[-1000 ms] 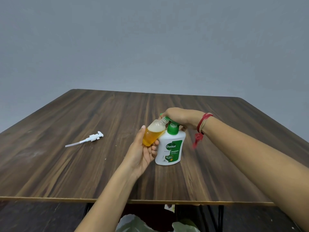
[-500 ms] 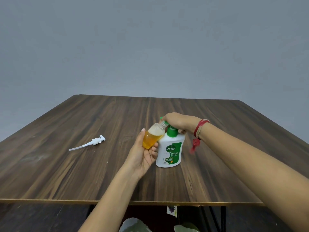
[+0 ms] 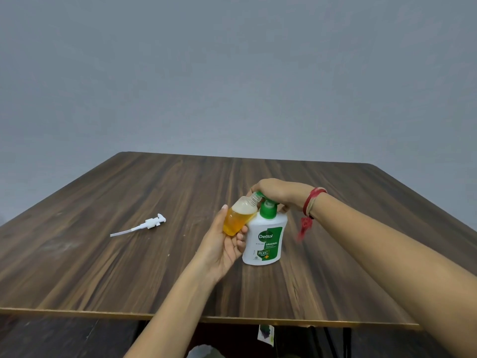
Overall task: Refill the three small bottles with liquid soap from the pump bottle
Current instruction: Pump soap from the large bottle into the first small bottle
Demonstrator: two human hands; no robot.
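Note:
A white Dettol pump bottle (image 3: 265, 241) with a green collar stands upright near the middle of the wooden table (image 3: 129, 267). My right hand (image 3: 280, 193) lies over its green pump head, fingers curled round the top. My left hand (image 3: 224, 244) holds a small clear bottle (image 3: 238, 217), tilted, its open neck up against the pump spout. The small bottle holds amber soap to about two thirds, with a pale layer on top. No other small bottles are in sight.
A loose white pump head with its dip tube (image 3: 140, 226) lies on the table to the left. The table's front edge (image 3: 103, 313) runs just below my forearms. A grey wall stands behind the table.
Both hands and the two bottles keep the same pose. Only the camera view has shifted slightly.

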